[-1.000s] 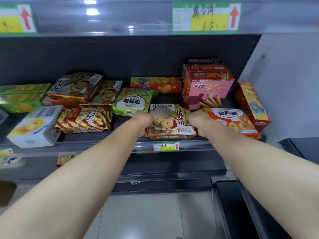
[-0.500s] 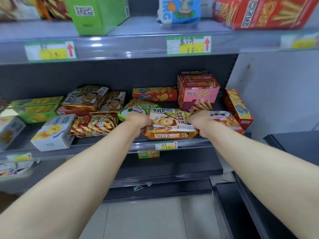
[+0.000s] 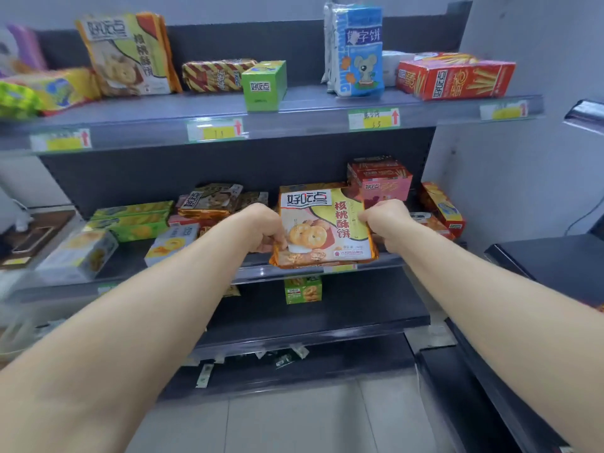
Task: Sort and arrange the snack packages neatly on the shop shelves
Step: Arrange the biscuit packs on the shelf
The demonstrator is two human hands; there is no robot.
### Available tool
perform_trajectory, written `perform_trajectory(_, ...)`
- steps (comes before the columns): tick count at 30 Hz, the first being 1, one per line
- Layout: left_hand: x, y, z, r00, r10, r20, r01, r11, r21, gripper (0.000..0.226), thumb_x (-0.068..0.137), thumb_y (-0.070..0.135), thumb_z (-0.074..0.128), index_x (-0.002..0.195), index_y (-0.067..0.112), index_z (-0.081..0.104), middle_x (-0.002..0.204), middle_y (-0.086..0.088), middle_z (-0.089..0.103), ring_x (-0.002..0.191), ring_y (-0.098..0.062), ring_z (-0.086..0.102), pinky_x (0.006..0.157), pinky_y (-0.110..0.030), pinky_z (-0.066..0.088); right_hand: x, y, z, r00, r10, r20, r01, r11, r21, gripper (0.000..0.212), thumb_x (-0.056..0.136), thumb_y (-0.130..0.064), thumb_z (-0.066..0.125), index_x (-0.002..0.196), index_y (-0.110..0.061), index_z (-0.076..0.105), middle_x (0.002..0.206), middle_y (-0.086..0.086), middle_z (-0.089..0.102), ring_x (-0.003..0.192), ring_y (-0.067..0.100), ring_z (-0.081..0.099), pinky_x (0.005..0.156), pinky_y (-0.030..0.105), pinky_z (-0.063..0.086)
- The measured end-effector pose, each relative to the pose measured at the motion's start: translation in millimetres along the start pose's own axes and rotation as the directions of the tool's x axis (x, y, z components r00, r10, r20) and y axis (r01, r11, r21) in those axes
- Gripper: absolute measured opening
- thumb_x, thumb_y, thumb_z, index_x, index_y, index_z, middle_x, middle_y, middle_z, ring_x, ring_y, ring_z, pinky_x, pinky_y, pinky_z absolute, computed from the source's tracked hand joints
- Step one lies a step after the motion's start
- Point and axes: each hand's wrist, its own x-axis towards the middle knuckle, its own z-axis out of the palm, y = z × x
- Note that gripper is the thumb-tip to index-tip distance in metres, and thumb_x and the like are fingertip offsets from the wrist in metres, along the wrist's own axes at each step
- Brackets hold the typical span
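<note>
Both hands hold an orange-edged walnut cookie package (image 3: 323, 227) upright in front of the middle shelf (image 3: 255, 273). My left hand (image 3: 261, 225) grips its left edge and my right hand (image 3: 384, 220) pinches its right edge. A matching walnut cookie package (image 3: 130, 55) stands on the top shelf (image 3: 294, 109) at the left. Behind the held package, the middle shelf carries pink and red stick-biscuit boxes (image 3: 380, 181), brown cookie packs (image 3: 210, 201), green packs (image 3: 134, 220) and white boxes (image 3: 171, 241).
The top shelf also bears a striped wafer pack (image 3: 215, 75), a green box (image 3: 264, 85), a blue mouse-print pack (image 3: 359, 50) and a red stick-biscuit box (image 3: 454, 75). A small green box (image 3: 303, 290) sits on the lower shelf. A dark counter (image 3: 555, 266) stands at the right.
The walnut cookie package has been lifted off the middle shelf and tipped upright in both hands. My view has swung upward, bringing the top shelf into sight.
</note>
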Motion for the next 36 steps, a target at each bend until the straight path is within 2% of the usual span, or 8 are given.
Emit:
perform_trajectory(7,-40.8,-35.3,-69.8,0.998,-0.047,-0.037,0.047,0.999,-0.011,0.006,0.09,0.007,0.057,0.088,0.001,0.056,0.077,-0.013,0.064,0.049,-0.018,0.065,0.044,-0.024,0.052,-49.2,-24.6,35.1,0.958,-0.284,0.03,0.286,0.954,-0.093,0.028,0.087,-0.03,0.066,0.093,-0.003,0.061,0.094,0.011,0.068,0.075,0.022,0.066,0.056,0.026,0.048)
perform_trajectory(10,-65.6,-44.3,-100.5,0.99,-0.076,-0.116,0.071,0.996,-0.048,0.008,0.09,0.007,0.055,0.084,0.002,0.057,0.066,-0.01,0.061,0.036,-0.015,0.06,0.037,-0.02,0.047,-67.5,-49.0,54.5,0.927,-0.36,0.102,0.37,0.923,-0.106,0.025,0.086,-0.03,0.067,0.077,-0.009,0.057,0.082,0.008,0.068,0.064,0.019,0.065,0.052,0.024,0.049)
perform_trajectory(12,-82.6,-50.4,-119.1,0.98,-0.095,-0.177,0.082,0.993,-0.081,0.007,0.089,0.008,0.054,0.086,0.003,0.058,0.067,-0.008,0.06,0.046,-0.016,0.061,0.042,-0.022,0.049,-79.5,-64.5,67.4,0.9,-0.411,0.145,0.428,0.896,-0.121,0.027,0.086,-0.029,0.068,0.07,-0.012,0.054,0.074,0.005,0.065,0.059,0.016,0.062,0.05,0.024,0.046)
perform_trajectory(19,-140.1,-63.3,-173.6,0.908,-0.159,-0.389,0.089,0.977,-0.191,0.01,0.09,0.009,0.053,0.082,0.003,0.056,0.073,-0.01,0.057,0.06,-0.018,0.057,0.048,-0.027,0.047,-116.6,-110.2,106.2,0.787,-0.526,0.323,0.564,0.825,-0.031,0.03,0.084,-0.028,0.069,0.099,-0.003,0.064,0.094,0.009,0.068,0.083,0.022,0.067,0.079,0.037,0.057)
perform_trajectory(24,-162.4,-48.7,-198.8,0.835,-0.136,-0.534,-0.043,0.95,-0.309,0.014,0.093,0.005,0.05,0.081,0.003,0.056,0.076,-0.011,0.06,0.064,-0.019,0.058,0.056,-0.029,0.051,-129.1,-145.3,115.1,0.671,-0.668,0.323,0.689,0.722,0.061,0.023,0.084,-0.025,0.065,0.068,-0.01,0.059,0.082,0.01,0.068,0.08,0.027,0.065,0.071,0.037,0.053)
perform_trajectory(28,-161.0,-33.3,-212.6,0.76,-0.065,-0.647,-0.227,0.906,-0.357,0.022,0.092,0.0,0.052,0.071,0.007,0.055,0.07,-0.008,0.059,0.05,-0.016,0.058,0.034,-0.018,0.045,-123.5,-169.8,121.8,0.632,-0.709,0.313,0.706,0.693,0.146,0.022,0.085,-0.027,0.065,0.068,-0.016,0.057,0.094,0.011,0.069,0.09,0.029,0.066,0.085,0.045,0.054)
perform_trajectory(32,-141.9,-19.6,-233.9,0.704,0.0,-0.71,-0.339,0.879,-0.336,0.027,0.09,0.001,0.057,0.066,0.01,0.05,0.07,-0.01,0.058,0.058,-0.019,0.056,0.049,-0.03,0.051,-107.8,-191.3,134.5,0.6,-0.747,0.287,0.739,0.655,0.161,0.015,0.088,-0.026,0.063,0.08,-0.013,0.06,0.096,0.008,0.067,0.085,0.022,0.063,0.068,0.032,0.05)
perform_trajectory(36,-107.9,-9.9,-259.3,0.652,0.05,-0.757,-0.408,0.864,-0.294,0.025,0.088,0.004,0.061,0.067,0.012,0.052,0.076,-0.01,0.062,0.064,-0.021,0.061,0.057,-0.036,0.056,-89.9,-210.2,152.9,0.598,-0.749,0.285,0.732,0.656,0.187,0.011,0.088,-0.024,0.061,0.085,-0.013,0.061,0.098,0.009,0.067,0.092,0.027,0.065,0.083,0.042,0.054)
